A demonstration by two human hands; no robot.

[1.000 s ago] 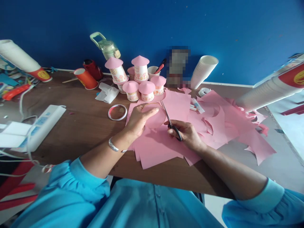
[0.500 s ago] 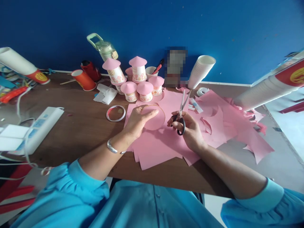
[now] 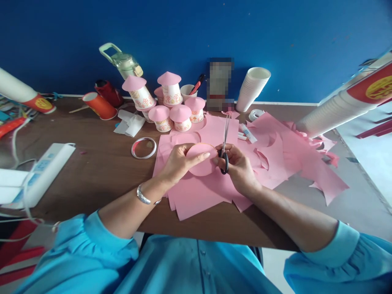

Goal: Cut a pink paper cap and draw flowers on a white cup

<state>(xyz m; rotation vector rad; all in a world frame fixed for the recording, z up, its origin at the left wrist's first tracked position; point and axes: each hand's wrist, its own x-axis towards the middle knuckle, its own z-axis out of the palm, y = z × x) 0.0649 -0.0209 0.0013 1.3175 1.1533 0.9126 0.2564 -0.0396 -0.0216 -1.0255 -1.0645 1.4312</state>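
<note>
The left hand (image 3: 177, 161) comes in from seven o'clock, forearm bare up to a blue sleeve, a silver bracelet (image 3: 143, 196) on the wrist. Its fingers are pinched on a pink paper circle (image 3: 200, 160): the forefinger lies stretched across the circle's face, pointing toward three o'clock, with the other fingers curled at the circle's left rim. The circle sits at the middle of the view, above a stack of pink paper sheets (image 3: 199, 192) on the brown table (image 3: 92, 163).

The right hand (image 3: 237, 163) enters from five o'clock, forearm angled up across the table edge. Its fingers are curled through the black handles of the scissors (image 3: 226, 141), gripping them, and the blades point to twelve o'clock, nearly together, standing just at the circle's right edge. The two hands almost meet at the circle, the left forefinger's tip close to the right thumb.

At twelve o'clock from the hands stands a cluster of paper-cup houses (image 3: 171, 102) with pink cone roofs. At ten o'clock lies a roll of clear tape (image 3: 143, 148), flat on the table. At two o'clock are pink paper scraps (image 3: 294, 159) with round cut-outs, and beyond them a stack of white cups (image 3: 252, 87) leans near the blue wall.
</note>
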